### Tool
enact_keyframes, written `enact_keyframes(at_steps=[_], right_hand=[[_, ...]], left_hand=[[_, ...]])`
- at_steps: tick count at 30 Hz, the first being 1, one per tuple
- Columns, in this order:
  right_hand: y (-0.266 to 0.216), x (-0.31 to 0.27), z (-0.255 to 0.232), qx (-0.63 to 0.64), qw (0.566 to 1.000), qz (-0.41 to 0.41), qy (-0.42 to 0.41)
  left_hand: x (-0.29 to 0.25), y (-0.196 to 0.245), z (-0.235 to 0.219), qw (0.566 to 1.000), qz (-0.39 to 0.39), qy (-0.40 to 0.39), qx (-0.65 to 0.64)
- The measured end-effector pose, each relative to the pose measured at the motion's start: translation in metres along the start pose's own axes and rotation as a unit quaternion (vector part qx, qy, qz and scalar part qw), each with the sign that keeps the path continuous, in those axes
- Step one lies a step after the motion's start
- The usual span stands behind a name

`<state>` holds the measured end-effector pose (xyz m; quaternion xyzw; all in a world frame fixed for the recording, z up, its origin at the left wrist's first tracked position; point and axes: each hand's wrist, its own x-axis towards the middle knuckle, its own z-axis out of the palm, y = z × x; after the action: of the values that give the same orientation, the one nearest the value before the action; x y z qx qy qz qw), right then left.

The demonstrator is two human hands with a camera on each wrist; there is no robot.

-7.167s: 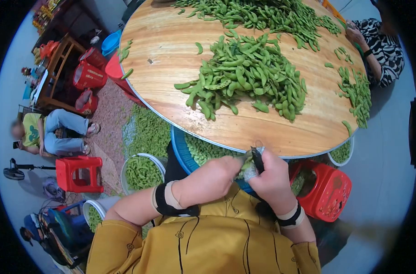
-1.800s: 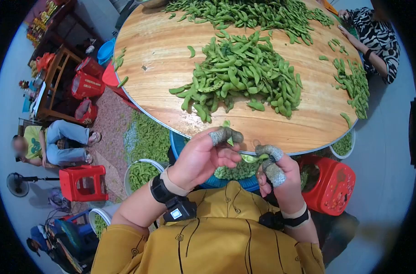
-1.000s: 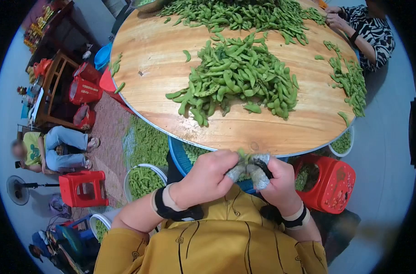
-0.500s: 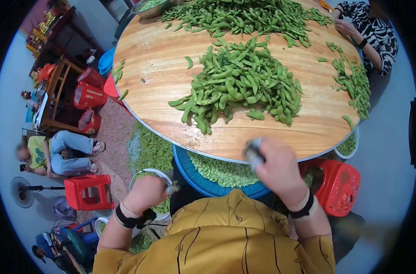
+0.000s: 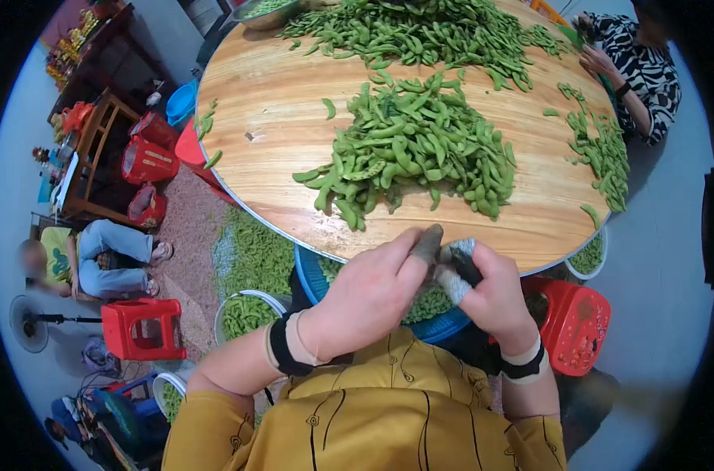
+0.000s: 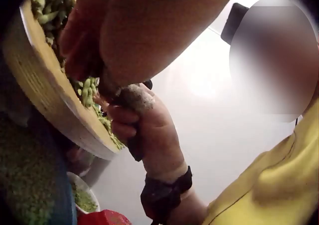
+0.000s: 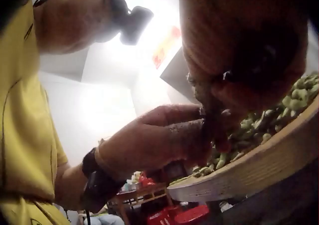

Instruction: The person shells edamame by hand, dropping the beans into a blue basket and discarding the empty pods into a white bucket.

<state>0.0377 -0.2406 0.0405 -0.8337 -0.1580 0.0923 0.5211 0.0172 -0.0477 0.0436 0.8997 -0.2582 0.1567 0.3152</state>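
Observation:
My left hand (image 5: pixel 369 294) and right hand (image 5: pixel 498 294) meet at the near edge of the round wooden table (image 5: pixel 278 184). Grey covers wrap thumb and index tips on both. The fingertips pinch together around a small soybean pod, mostly hidden by the fingers. In the left wrist view my right hand (image 6: pixel 154 127) shows curled fingers; the right wrist view has my left hand (image 7: pixel 159 137) reaching to the same spot. Below lies a blue basket (image 5: pixel 308 275) holding shelled green beans (image 5: pixel 431 304). A large heap of green soybean pods (image 5: pixel 420 145) lies just beyond the hands.
A white bucket of pods (image 5: pixel 251 314) stands left of my lap, and red stools (image 5: pixel 141 328) stand farther left. Another red stool (image 5: pixel 573 326) is at the right. A second person (image 5: pixel 639 78) sits across the table at the right. More pods (image 5: pixel 604 153) lie near them.
Half a second ago my left hand was over the white bucket and my right over the tabletop; both have come together. Earlier, an opened pod was between them. A pod at the heap's near edge has gone.

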Motion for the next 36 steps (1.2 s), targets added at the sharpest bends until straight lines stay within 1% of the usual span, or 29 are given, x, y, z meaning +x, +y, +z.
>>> enact_keyframes(at_steps=[2,3,4,5,6,7,8,9,10,11,14,15,17,18,19,20,21,22,23,24,26,27,28,29,30,31,33,35,36], right_hand=[[0.005,-0.011,-0.003,0.017,1.0,-0.009,0.013],[0.007,-0.014,-0.005,0.037,0.999,-0.019,0.024],[0.007,-0.015,-0.005,0.038,0.999,-0.017,0.026],[0.005,-0.015,-0.004,0.098,0.994,0.034,0.03],[0.004,-0.015,-0.003,0.159,0.983,0.085,0.034],[0.003,-0.016,-0.002,0.161,0.983,0.085,0.035],[0.003,-0.017,-0.001,0.179,0.98,0.084,0.003],[0.003,-0.017,0.0,0.197,0.977,0.082,-0.031],[0.0,-0.017,-0.001,0.189,0.978,0.07,-0.06],[-0.003,-0.016,-0.001,0.19,0.977,0.069,-0.062],[-0.004,-0.014,0.001,0.161,0.982,0.043,-0.092],[-0.001,-0.014,0.002,0.175,0.98,0.043,-0.089],[0.002,-0.016,0.002,0.191,0.977,0.047,-0.082],[0.001,-0.017,0.0,0.247,0.961,0.086,-0.095],[0.001,-0.018,-0.002,0.302,0.939,0.124,-0.107],[0.003,-0.019,-0.001,0.303,0.939,0.125,-0.104],[0.006,-0.019,0.0,0.337,0.926,0.134,-0.108],[0.009,-0.019,0.001,0.37,0.911,0.143,-0.114],[0.011,-0.019,0.001,0.37,0.911,0.143,-0.112],[0.013,-0.019,0.001,0.378,0.904,0.155,-0.123],[0.012,-0.019,0.0,0.386,0.897,0.166,-0.133],[0.006,-0.019,-0.002,0.444,0.863,0.189,-0.152],[0.002,-0.019,-0.003,0.5,0.823,0.211,-0.17],[0.0,-0.02,-0.003,0.5,0.822,0.211,-0.17],[-0.001,-0.022,-0.002,0.517,0.812,0.205,-0.176],[-0.002,-0.023,-0.001,0.534,0.801,0.199,-0.182],[-0.002,-0.023,0.0,0.513,0.817,0.193,-0.176],[0.003,-0.024,0.006,0.491,0.834,0.188,-0.169],[0.012,-0.024,0.017,0.329,0.941,0.019,-0.079]], left_hand=[[0.007,0.001,0.0,0.983,-0.02,-0.181,-0.009],[0.006,-0.002,0.002,0.983,-0.018,-0.182,-0.01],[0.004,-0.007,0.006,0.98,-0.022,-0.18,-0.08],[0.002,-0.01,0.008,0.972,-0.026,-0.179,-0.149],[0.001,-0.01,0.008,0.971,-0.026,-0.183,-0.149],[-0.001,-0.009,0.008,0.938,-0.146,-0.175,-0.26],[-0.002,-0.009,0.008,0.88,-0.263,-0.161,-0.362],[-0.005,-0.01,0.008,0.881,-0.264,-0.161,-0.359],[-0.008,-0.011,0.01,0.861,-0.281,-0.145,-0.397],[-0.01,-0.011,0.011,0.84,-0.297,-0.128,-0.436],[-0.006,-0.003,0.008,0.832,-0.289,-0.117,-0.459],[-0.006,-0.004,0.01,0.832,-0.289,-0.121,-0.459],[-0.009,-0.008,0.016,0.874,-0.23,-0.122,-0.41],[-0.009,-0.008,0.016,0.874,-0.23,-0.126,-0.41],[-0.009,-0.009,0.015,0.915,-0.19,-0.138,-0.33],[-0.009,-0.01,0.015,0.947,-0.147,-0.147,-0.246],[-0.009,-0.011,0.015,0.946,-0.146,-0.15,-0.247],[-0.009,-0.012,0.016,0.962,-0.109,-0.151,-0.198],[-0.009,-0.013,0.016,0.975,-0.071,-0.151,-0.148],[-0.009,-0.012,0.015,0.975,-0.07,-0.152,-0.149],[-0.008,-0.006,0.009,0.889,-0.201,-0.172,-0.374],[-0.008,-0.006,0.005,0.889,-0.201,-0.173,-0.374],[-0.009,-0.006,0.0,0.773,-0.313,-0.19,-0.518],[-0.009,-0.007,-0.002,0.621,-0.41,-0.196,-0.638],[-0.011,-0.006,-0.001,0.547,-0.417,-0.182,-0.703],[-0.014,-0.007,0.001,0.547,-0.417,-0.183,-0.702],[-0.021,-0.01,0.007,0.425,-0.386,-0.171,-0.801],[-0.025,-0.013,0.013,0.416,-0.366,-0.179,-0.813],[-0.027,-0.014,0.016,0.406,-0.346,-0.186,-0.825]])
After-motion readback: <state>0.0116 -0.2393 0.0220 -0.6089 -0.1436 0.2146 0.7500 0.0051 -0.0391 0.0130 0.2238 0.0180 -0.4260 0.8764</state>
